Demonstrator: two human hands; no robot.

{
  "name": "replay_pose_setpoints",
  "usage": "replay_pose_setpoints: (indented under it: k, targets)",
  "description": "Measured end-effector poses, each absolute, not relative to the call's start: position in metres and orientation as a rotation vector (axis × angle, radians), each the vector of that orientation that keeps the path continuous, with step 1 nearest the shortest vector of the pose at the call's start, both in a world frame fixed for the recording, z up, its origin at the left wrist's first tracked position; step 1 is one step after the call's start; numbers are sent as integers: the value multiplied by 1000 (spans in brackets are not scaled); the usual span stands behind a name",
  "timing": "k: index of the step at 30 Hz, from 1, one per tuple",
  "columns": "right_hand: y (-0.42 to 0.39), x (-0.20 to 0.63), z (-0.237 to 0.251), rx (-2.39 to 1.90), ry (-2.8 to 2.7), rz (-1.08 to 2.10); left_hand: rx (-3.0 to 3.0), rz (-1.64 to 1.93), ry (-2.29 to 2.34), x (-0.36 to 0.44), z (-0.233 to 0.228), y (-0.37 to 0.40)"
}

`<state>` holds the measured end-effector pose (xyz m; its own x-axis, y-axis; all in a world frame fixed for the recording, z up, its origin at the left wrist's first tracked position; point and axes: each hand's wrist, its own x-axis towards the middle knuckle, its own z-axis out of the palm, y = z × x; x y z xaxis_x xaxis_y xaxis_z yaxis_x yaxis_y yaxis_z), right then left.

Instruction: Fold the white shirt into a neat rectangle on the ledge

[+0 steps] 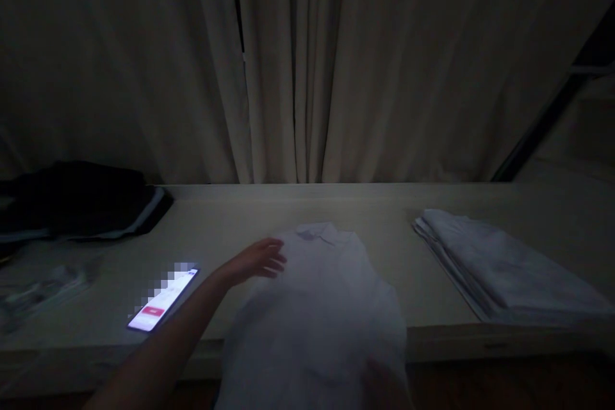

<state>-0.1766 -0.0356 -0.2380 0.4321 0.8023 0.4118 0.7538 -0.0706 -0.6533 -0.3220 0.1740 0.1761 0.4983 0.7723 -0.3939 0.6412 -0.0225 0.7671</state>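
A white collared shirt [317, 295] lies spread over the table's front edge, its collar at the far end and its lower part hanging toward me. My left hand [259, 259] is at the shirt's upper left side, fingers spread, with nothing gripped in them. Whether the fingertips touch the cloth or hover just above it, I cannot tell. Low on the shirt's right side, my right hand [382, 384] shows only as a dark blur near the bottom of the view. Its fingers cannot be made out.
Left of the shirt, a lit phone [163, 301] lies on the pale table [230, 205]. Dark folded clothes [81, 198] are piled at far left, with clear plastic wrapping [43, 291] before them. A stack of folded white cloth [509, 269] lies right. Beige curtains [384, 64] hang behind.
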Motion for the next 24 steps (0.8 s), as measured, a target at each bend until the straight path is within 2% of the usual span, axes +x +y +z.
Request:
replay_pose_setpoints:
  k: [6, 11, 19, 24]
  targets:
    - [-43, -188, -200, -1828, -1407, 179, 2374, -192, 1617, -387, 120, 155]
    - [-24, -216, -161, -1704, -1479, 327, 2667, -455, 1961, -399, 86, 149]
    - [11, -208, -114, -1700, -1456, 477, 2641, -352, 2045, -411, 91, 147]
    - [5, -192, -56, -1587, -1252, 626, 2590, -233, 2057, -425, 101, 148]
